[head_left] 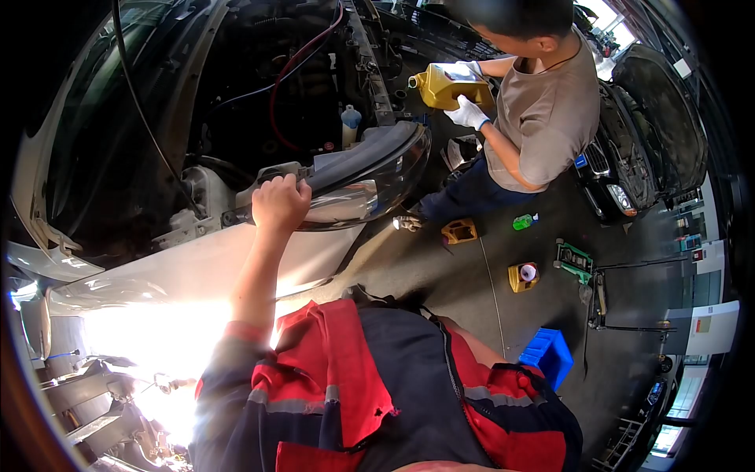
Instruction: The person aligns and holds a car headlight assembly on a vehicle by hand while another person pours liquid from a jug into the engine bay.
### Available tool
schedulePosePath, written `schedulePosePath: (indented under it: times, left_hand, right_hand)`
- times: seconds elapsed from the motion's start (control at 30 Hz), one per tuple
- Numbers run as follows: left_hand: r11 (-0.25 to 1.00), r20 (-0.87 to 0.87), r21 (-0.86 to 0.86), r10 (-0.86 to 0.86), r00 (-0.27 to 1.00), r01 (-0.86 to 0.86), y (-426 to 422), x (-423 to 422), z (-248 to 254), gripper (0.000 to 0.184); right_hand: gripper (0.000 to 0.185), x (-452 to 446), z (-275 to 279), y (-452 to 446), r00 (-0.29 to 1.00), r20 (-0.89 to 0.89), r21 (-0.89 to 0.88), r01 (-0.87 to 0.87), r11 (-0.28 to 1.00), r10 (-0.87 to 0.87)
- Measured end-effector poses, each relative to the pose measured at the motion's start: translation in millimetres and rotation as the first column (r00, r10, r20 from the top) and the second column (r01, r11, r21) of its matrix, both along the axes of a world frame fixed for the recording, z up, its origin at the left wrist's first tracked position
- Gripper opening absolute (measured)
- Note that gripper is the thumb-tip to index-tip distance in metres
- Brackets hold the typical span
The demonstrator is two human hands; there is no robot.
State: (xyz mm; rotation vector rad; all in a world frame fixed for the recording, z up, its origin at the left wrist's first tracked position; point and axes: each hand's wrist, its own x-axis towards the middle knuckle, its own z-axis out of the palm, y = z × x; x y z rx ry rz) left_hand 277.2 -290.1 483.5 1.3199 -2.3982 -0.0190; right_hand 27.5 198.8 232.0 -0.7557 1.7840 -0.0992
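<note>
My left hand (281,203) is curled over the inner end of the car's headlight (346,203), at the front corner of the engine bay (259,86). Its knuckles face up, and the fingertips are partly hidden behind the headlight's dark upper edge. The headlight has a clear lens and sits along the top of the white fender and bumper (212,256). A red hose (277,98) and a pale bottle with a blue top (350,122) show inside the bay. My right hand is out of view, low beside my red and navy jacket.
A co-worker (543,110) in white gloves stands ahead, tilting a yellow jug (448,85) beside the car's front. On the floor are yellow jugs (522,277), a green bottle (523,223), a blue crate (548,355) and a green floor jack (572,261). Another car (609,177) stands right, hood up.
</note>
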Motion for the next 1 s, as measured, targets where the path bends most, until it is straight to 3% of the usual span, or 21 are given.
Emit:
schedulePosePath:
  times: [0.17,0.27,0.57,0.87,1.0]
  left_hand:
    - [1.000,-0.005,-0.019,-0.003,1.000,0.003,-1,0,-2,0.029]
    - [0.999,-0.001,-0.045,-0.006,1.000,0.006,-2,0,-4,0.028]
    - [1.000,-0.009,-0.002,-0.005,1.000,0.005,0,0,-1,0.030]
    - [1.000,0.009,0.001,0.001,1.000,-0.001,-1,0,-3,0.030]
    - [1.000,0.018,-0.017,-0.001,1.000,0.001,-2,1,-6,0.028]
  right_hand:
    - [0.055,2,33,-13,0.991,-0.080,0.004,-0.109,0.994,0.109]
    - [0.030,3,30,-14,0.989,-0.114,-0.008,-0.095,0.995,0.094]
    - [0.037,9,55,-29,0.994,-0.104,0.031,-0.042,0.999,0.045]
    - [0.044,-5,12,-21,0.974,-0.173,0.100,-0.132,0.986,0.148]
    - [0.041,-12,16,-25,0.989,-0.115,0.114,-0.076,0.991,0.089]
